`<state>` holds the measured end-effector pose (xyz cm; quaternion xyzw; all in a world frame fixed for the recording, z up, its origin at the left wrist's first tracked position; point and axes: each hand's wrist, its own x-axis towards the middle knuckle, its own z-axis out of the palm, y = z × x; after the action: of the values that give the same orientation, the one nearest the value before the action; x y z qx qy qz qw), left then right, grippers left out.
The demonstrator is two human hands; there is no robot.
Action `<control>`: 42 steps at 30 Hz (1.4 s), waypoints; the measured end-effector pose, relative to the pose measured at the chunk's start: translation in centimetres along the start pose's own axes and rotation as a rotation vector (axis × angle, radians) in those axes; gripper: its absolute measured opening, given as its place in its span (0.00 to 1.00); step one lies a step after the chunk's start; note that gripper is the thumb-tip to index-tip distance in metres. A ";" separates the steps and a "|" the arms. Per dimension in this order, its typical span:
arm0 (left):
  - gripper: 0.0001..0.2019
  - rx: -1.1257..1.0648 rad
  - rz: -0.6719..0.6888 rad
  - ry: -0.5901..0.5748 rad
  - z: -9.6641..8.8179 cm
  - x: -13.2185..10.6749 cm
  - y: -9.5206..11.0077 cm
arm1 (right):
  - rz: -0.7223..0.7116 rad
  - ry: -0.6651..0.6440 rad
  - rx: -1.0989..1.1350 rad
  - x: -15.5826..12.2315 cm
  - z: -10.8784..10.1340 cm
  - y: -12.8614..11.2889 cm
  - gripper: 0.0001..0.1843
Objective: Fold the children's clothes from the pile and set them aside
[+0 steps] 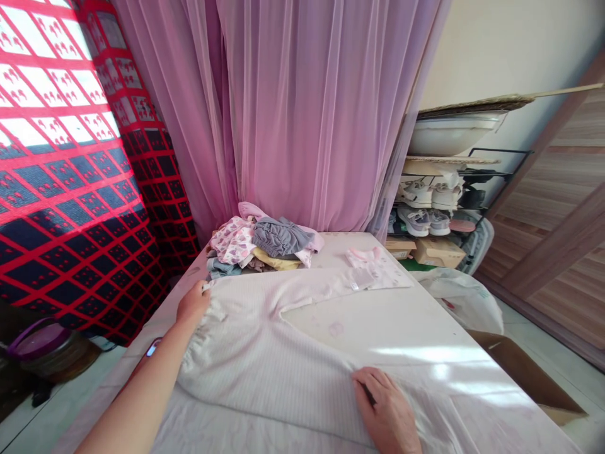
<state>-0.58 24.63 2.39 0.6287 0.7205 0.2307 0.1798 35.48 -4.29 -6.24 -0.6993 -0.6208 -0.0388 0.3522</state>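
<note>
A white ribbed garment [255, 353] lies spread on the white table [331, 249], its gathered cuff near my left hand [193, 304]. That hand grips the garment's upper edge. My right hand [384, 407] pinches the same fabric at the near side of the table. A small white garment with pink trim [375, 268] lies flat beyond the ribbed one. A stack of folded clothes [262, 243] in pink, grey and yellow sits at the far end, out of reach of both hands.
Pink sheer curtains [293, 107] and a red patterned curtain [61, 176] hang behind the table. A shoe rack [425, 202] stands to the right, above a white plastic bag [466, 302] and a cardboard box flap [524, 372]. A purple-lidded container [40, 340] sits on the floor at left.
</note>
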 end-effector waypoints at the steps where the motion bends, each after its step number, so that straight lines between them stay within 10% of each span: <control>1: 0.14 0.084 0.005 0.031 0.1 0.0 0.0 | -0.002 0.004 -0.003 0.0 0.0 0.0 0.11; 7: 0.23 0.266 0.035 0.087 1.1 -1.3 -0.5 | -0.035 0.026 0.000 0.0 0.0 0.2 0.11; 11: 0.24 0.360 0.369 0.262 2.7 -2.9 -0.2 | -0.031 0.031 -0.007 -0.1 0.0 0.3 0.11; 16: 0.24 0.363 0.753 -0.052 6.6 -5.9 1.7 | -0.015 0.009 -0.028 -0.1 0.0 0.3 0.11; 22: 0.33 0.435 0.657 -0.320 7.8 -7.3 3.6 | -0.035 -0.028 -0.046 -0.1 -0.1 0.6 0.11; 42: 0.13 0.079 0.910 -0.115 10.9 -11.9 5.8 | 0.255 -0.147 0.080 2.3 -1.0 0.0 0.17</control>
<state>11.90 14.64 -3.77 0.8993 0.3682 0.2235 0.0758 36.38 -2.87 -4.31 -0.7589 -0.5521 0.0821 0.3354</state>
